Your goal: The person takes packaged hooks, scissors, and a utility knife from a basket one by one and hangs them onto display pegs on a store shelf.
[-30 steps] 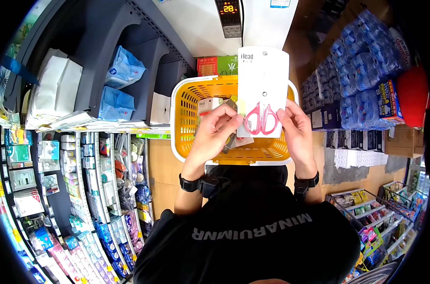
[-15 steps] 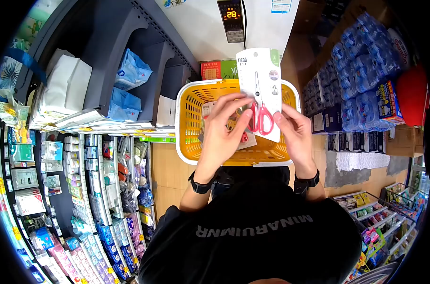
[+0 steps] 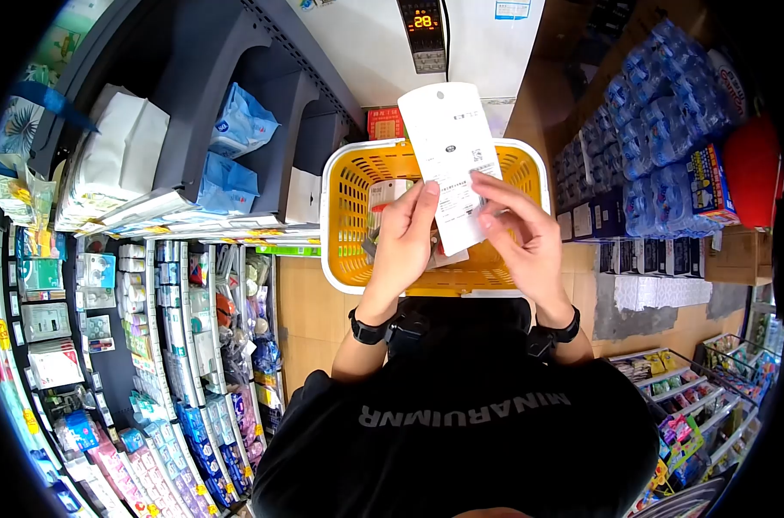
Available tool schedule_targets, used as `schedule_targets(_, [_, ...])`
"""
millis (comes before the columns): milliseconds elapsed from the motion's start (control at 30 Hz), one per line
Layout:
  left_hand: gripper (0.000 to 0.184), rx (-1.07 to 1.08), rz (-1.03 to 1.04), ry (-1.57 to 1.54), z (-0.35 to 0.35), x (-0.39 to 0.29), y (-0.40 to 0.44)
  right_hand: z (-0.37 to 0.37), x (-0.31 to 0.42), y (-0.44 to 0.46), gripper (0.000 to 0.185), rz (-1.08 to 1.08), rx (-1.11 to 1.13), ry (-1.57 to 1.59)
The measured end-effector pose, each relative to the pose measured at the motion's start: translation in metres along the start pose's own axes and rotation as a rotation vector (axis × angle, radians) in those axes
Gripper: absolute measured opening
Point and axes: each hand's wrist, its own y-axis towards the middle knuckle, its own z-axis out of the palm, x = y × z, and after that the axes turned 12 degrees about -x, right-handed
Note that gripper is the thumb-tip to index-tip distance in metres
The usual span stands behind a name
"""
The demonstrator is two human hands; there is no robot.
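A white scissors card is held above the basket, its printed back facing me and its top leaning left. My left hand pinches the card's left edge between thumb and fingers. At the card's right side is my right hand, thumb and fingers apart, the fingertips at or just over its edge. The scissors are hidden behind the card. Beneath it is the yellow basket with a white rim, holding packaged items that the card and hands partly cover.
Grey shelving with blue packets stands at the left, above racks of small goods. Bottle packs are stacked at the right beside cartons. A white appliance with a display is ahead.
The card has been turned over, from the red-handled scissors side to its printed back. My left hand has taken its left edge, while the right hand's fingers have spread.
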Motion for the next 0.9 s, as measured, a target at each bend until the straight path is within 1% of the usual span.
schedule_targets(67, [0.037, 0.016, -0.003, 0.013, -0.006, 0.003, 0.000, -0.006, -0.004, -0.001, 0.034, -0.008, -0.032, -0.007])
schedule_targets(167, [0.036, 0.053, -0.032, -0.036, -0.005, -0.002, -0.001, -0.016, -0.017, -0.001, 0.031, -0.115, -0.169, -0.131])
schedule_targets(200, [0.035, 0.021, -0.036, -0.070, -0.002, -0.005, -0.003, -0.019, -0.019, -0.001, 0.031, -0.111, -0.165, -0.132])
schedule_targets(267, [0.035, -0.017, -0.044, -0.104, -0.004, -0.005, -0.003, -0.022, -0.021, -0.002, 0.033, -0.072, -0.282, -0.162])
schedule_targets(300, [0.034, 0.016, -0.053, -0.109, -0.009, -0.004, -0.002, -0.020, -0.018, -0.001, 0.029, -0.045, -0.263, -0.102])
schedule_targets(333, [0.034, 0.029, -0.060, -0.112, -0.010, -0.003, -0.001, -0.021, -0.017, -0.002, 0.029, -0.040, -0.259, -0.102])
schedule_targets(400, [0.034, 0.040, -0.051, -0.104, -0.012, -0.001, 0.000, -0.022, -0.018, -0.005, 0.023, 0.166, -0.184, 0.071])
schedule_targets(467, [0.034, 0.032, -0.039, -0.091, -0.011, -0.004, 0.000, -0.025, -0.023, -0.009, 0.023, 0.178, -0.162, 0.075])
schedule_targets(533, [0.034, 0.019, -0.073, -0.175, -0.006, -0.011, -0.001, -0.027, -0.026, -0.012, 0.023, 0.192, -0.145, 0.078])
schedule_targets(633, [0.034, 0.054, -0.086, -0.148, -0.012, -0.006, 0.001, -0.029, -0.025, -0.011, 0.023, 0.211, -0.150, 0.126])
schedule_targets(900, [0.033, 0.039, -0.080, -0.183, -0.006, -0.005, -0.002, -0.033, -0.027, -0.011, 0.021, 0.235, -0.140, 0.167])
